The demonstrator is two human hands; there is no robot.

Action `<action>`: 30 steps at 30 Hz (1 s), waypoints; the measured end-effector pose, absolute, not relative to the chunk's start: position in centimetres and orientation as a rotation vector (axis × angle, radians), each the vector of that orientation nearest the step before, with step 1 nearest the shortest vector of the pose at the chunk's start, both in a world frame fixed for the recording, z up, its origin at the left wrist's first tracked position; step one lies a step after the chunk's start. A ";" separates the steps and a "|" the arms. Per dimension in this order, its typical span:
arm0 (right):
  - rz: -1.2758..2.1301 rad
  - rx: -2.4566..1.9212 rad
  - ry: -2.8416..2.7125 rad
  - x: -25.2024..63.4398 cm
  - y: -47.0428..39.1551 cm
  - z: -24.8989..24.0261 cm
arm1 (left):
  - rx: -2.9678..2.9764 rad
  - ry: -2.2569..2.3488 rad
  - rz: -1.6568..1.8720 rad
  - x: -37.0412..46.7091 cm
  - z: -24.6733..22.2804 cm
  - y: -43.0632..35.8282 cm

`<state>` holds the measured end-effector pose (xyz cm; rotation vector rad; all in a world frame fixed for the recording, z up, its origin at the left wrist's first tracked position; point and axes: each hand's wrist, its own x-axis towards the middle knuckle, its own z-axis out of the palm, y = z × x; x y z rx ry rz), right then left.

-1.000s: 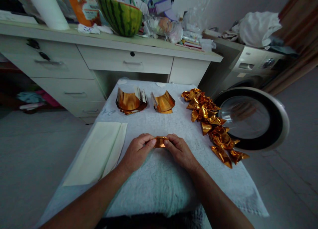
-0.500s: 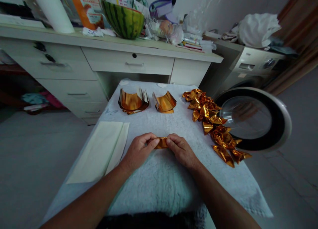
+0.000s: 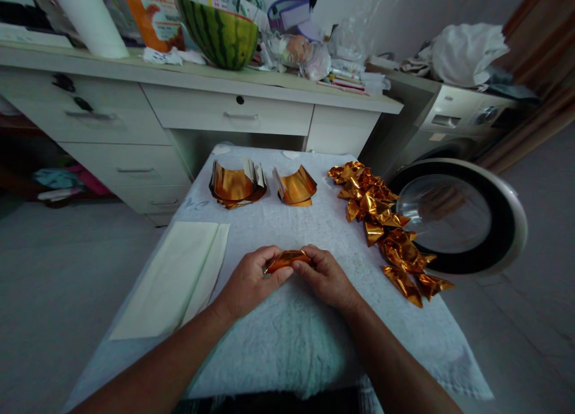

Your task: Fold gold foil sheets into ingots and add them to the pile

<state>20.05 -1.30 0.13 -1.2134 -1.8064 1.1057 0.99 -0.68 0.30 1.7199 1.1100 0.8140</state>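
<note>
Gold foil, folded into one small piece, is held crosswise between the left hand and the right hand, over the middle of a table covered by a pale blue cloth. Its left end is pinched by the left hand, with the fingers curled behind and the thumb laid along the near edge; its right end is gripped likewise by the right hand, whose thumb is pressed against the front. Both grips are closed to little more than the foil's thickness. Whether the thumb tips are touching cannot be told.

Beyond the hands, curved foil sheets are set out in a larger stack and, just to its right, a smaller stack. Along the right side, folded foil pieces are heaped in a long row beside an open washing machine door. Left of the left hand, pale yellow paper is laid flat. On the white desk behind, a cut watermelon is placed.
</note>
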 end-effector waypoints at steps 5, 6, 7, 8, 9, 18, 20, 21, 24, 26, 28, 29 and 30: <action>1.139 -1.186 -1.781 20.1 -1.2 0.0 | 1.706 1.136 0.751 1.0 0.2 -0.7; 1.163 -1.177 -1.762 20.2 -1.2 0.0 | 1.691 1.129 0.746 1.0 0.2 -0.8; 1.192 -1.171 -1.730 20.2 -1.2 0.0 | 1.675 1.123 0.743 1.0 0.2 -0.8; 1.223 -1.165 -1.690 20.2 -1.2 0.0 | 1.659 1.117 0.743 0.9 0.2 -0.8; 1.251 -1.160 -1.647 20.2 -1.2 -0.1 | 1.647 1.115 0.746 0.9 0.2 -0.8; 1.314 -1.148 -1.533 20.2 -1.1 0.0 | 1.633 1.105 0.797 0.8 0.3 -0.8; 1.314 -1.133 -1.533 20.2 -1.1 -0.1 | 1.619 1.105 0.811 0.7 0.2 -0.8; 1.316 -1.129 -1.537 20.2 -1.1 -0.1 | 1.615 1.102 0.815 0.7 0.1 -0.7; 1.340 -1.131 -1.539 20.3 -1.1 -0.2 | 1.621 1.093 0.824 0.5 0.0 -0.6; 1.371 -1.134 -1.537 20.4 -1.2 -0.1 | 1.633 1.094 0.832 0.4 0.0 -0.6; 1.389 -1.142 -1.538 20.4 -1.2 0.0 | 1.641 1.105 0.838 0.4 0.1 -0.6; 1.387 -1.151 -1.538 20.5 -1.2 0.1 | 1.636 1.116 0.847 0.4 0.1 -0.6; 1.377 -1.161 -1.539 20.5 -1.2 0.1 | 1.627 1.130 0.861 0.4 0.2 -0.6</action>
